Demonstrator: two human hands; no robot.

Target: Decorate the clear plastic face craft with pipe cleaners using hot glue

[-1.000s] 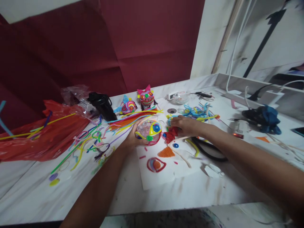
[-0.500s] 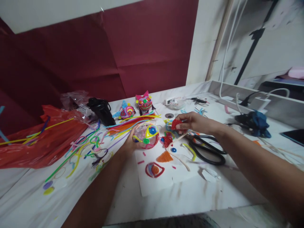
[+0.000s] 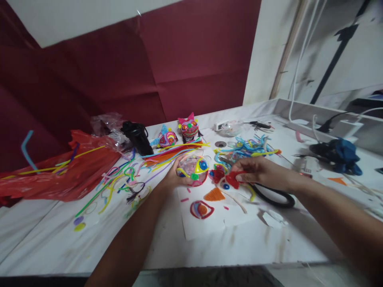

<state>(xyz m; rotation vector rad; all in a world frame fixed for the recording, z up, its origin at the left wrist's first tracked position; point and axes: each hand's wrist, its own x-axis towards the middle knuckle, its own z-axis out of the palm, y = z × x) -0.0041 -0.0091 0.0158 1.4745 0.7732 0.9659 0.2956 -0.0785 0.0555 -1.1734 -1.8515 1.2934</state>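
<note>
My left hand [image 3: 176, 175] is wrapped round the left side of a round clear ornament [image 3: 193, 170] with yellow, blue and green parts and a red rim. Between the thumb and fingers of my right hand [image 3: 251, 173] is a red piece [image 3: 235, 179], low over the white paper. Another red piece [image 3: 218, 174] lies between it and the ornament. On the paper [image 3: 194, 229] are an orange piece [image 3: 214, 195], a red-rimmed eye shape [image 3: 202, 209] and a small blue disc [image 3: 226, 186]. Black-handled scissors [image 3: 279, 199] lie partly under my right hand.
Two finished-looking colourful heads [image 3: 189, 126] [image 3: 167, 138] stand at the back, beside a black bottle [image 3: 137, 138]. Red plastic [image 3: 60, 175] and coloured strips [image 3: 119, 183] lie left. Blue strips [image 3: 251, 146] are behind my right hand; a dark blue bundle [image 3: 344, 155] is right.
My right hand has moved down and nearer the paper with the red piece. My left hand still holds the ornament. The view has shifted, so things appear further right.
</note>
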